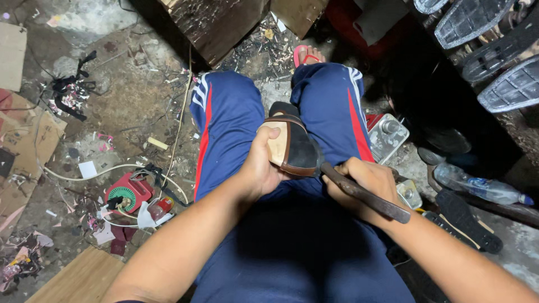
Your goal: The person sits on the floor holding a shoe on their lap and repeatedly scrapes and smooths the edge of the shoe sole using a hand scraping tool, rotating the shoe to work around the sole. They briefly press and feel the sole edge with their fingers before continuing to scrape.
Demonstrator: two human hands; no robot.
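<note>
Where the person sits with both knees raised in blue track trousers [224, 134], a shoe [292, 143] rests between the thighs, sole side up, its long axis running away from the body toward a foot in a pink sandal [306, 55]. The left hand [259, 165] is the nearer one: its fingers wrap the shoe's left edge, thumb pressed flat on the pale insole part. The right hand [368, 179] sits just right of the shoe, fingers curled tightly round a dark tool handle [365, 193], whose working end meets the shoe's near right edge; the tip itself is hidden.

On the littered floor to the left lie a red round device [128, 193] with white cable and cardboard sheets [25, 140]. To the right, a clear plastic box [387, 137] touches the trouser leg, a plastic bottle [477, 188] lies beyond, and black soles [488, 33] are stacked at top right. Nothing stands between hands and shoe.
</note>
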